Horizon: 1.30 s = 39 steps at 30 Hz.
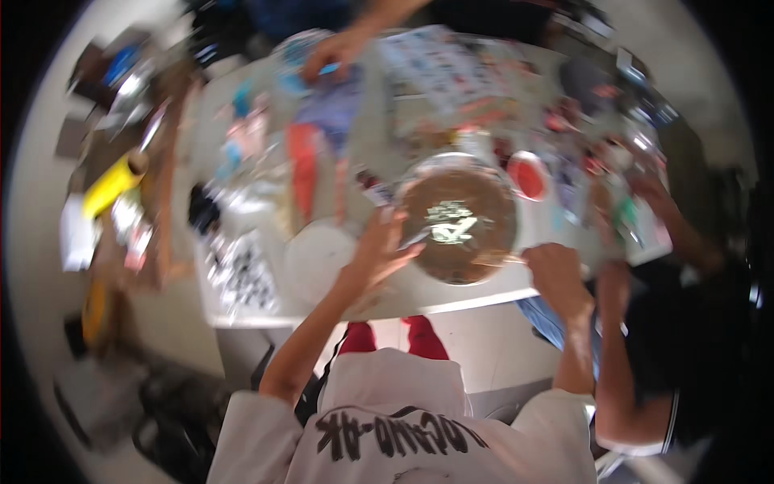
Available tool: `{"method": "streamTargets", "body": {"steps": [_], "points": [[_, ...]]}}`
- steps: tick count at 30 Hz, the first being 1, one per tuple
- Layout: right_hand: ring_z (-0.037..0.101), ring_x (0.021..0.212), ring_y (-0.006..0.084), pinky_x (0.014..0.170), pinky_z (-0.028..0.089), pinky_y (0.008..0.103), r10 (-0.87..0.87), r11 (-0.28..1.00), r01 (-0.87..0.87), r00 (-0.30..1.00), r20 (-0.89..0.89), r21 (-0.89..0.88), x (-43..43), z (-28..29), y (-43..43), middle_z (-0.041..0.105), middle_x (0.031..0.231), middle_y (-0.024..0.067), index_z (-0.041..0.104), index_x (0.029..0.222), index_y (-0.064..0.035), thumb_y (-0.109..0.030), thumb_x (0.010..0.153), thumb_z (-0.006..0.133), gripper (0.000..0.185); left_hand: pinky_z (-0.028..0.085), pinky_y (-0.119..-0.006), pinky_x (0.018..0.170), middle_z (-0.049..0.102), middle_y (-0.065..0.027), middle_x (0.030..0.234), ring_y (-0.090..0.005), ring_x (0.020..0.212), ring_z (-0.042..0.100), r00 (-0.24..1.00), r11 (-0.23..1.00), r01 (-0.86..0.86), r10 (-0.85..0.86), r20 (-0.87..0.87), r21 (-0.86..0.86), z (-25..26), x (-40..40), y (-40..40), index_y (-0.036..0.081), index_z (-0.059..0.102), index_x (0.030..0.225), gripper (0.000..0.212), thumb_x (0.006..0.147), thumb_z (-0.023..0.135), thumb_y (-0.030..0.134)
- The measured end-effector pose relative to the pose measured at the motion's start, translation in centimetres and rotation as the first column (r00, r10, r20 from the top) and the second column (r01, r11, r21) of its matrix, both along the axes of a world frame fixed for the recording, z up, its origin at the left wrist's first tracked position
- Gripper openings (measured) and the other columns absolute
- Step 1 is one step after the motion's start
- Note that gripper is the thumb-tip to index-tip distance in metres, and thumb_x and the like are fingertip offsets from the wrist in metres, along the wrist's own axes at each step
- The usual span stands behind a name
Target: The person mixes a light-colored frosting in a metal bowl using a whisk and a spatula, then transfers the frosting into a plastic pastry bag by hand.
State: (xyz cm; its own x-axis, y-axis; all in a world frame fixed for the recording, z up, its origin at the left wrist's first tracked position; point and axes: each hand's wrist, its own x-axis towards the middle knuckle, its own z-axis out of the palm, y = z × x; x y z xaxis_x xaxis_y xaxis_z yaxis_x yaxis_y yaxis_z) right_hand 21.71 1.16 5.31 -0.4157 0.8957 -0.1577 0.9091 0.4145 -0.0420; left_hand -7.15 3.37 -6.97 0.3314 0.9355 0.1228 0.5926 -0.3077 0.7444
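Note:
Before me stands a large round bowl (458, 279), brown inside and blurred. Bright whitish patches (452, 227) show at its middle; whether they are pieces or reflections I cannot tell. At the bowl's left side is my left hand (382, 245), its thumb and fingers spread around a small pale thing (416, 238) too blurred to name. My right hand (555, 275) is curled at the lower right of the rim, around the end of a thin pale handle (514, 259) that reaches toward the bowl. A whitish round lid or plate (320, 257) lies left of my left forearm.
A red-filled cup (528, 176) stands right of the bowl. Clear plastic bags (245, 275) lie at the table's left. Across the table another person's hand (329, 57) is over purple cloth or paper (332, 100). A co-worker's arm (614, 296) is close on my right.

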Motion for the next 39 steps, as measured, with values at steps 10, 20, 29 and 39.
{"method": "streamTargets", "body": {"steps": [10,20,29,39], "points": [[0.062,0.066,0.0265,0.057,0.047,0.0382,-0.121,0.993,0.121,0.992,-0.022,-0.014,-2.6,-0.5,-2.2,0.060,0.066,0.0105,0.058,0.071,-0.0071,-0.004,0.072,0.053,0.006,0.045,-0.042,0.069,0.041,-0.0172,0.096,-0.0336,0.080,0.050,1.000,0.998,0.000,-0.001,-0.024,-0.062,-3.1,0.1,0.7,0.002,0.044,0.100,0.042,0.069,0.068,0.015],[0.064,0.068,0.0309,0.060,0.049,0.0408,-0.131,0.981,0.116,0.988,-0.085,-0.157,-4.6,-1.1,-1.6,0.062,0.069,0.0133,0.064,0.071,-0.0075,-0.002,0.068,0.058,0.008,0.041,-0.044,0.072,0.054,-0.0157,0.064,-0.0327,0.071,0.052,0.998,0.966,-0.050,0.060,0.029,-0.252,-3.3,-0.9,1.4,-0.001,0.054,0.070,0.021,0.063,0.065,0.016],[0.064,0.076,0.0284,0.066,0.049,0.0405,-0.257,0.952,0.243,0.965,-0.055,-0.188,-5.6,-9.3,1.5,0.066,0.074,0.0093,0.068,0.085,-0.0121,-0.010,0.077,0.054,0.016,0.040,-0.036,0.071,0.052,-0.0110,0.051,-0.0226,0.054,0.052,0.971,0.920,0.039,0.057,0.232,-0.391,-4.8,-0.3,0.2,-0.003,0.055,0.066,0.021,0.072,0.060,0.017],[0.064,0.059,0.0180,0.059,0.048,0.0323,-0.287,0.753,0.210,0.958,-0.024,-0.624,-5.1,-2.0,1.9,0.066,0.071,0.0047,0.069,0.087,-0.0098,-0.011,0.078,0.057,0.015,0.038,-0.033,0.044,0.050,-0.0090,0.056,-0.0178,0.046,0.048,0.962,0.922,0.092,0.016,0.274,-0.376,0.3,-2.3,1.2,-0.005,0.053,0.070,0.021,0.081,0.057,0.012]]}}
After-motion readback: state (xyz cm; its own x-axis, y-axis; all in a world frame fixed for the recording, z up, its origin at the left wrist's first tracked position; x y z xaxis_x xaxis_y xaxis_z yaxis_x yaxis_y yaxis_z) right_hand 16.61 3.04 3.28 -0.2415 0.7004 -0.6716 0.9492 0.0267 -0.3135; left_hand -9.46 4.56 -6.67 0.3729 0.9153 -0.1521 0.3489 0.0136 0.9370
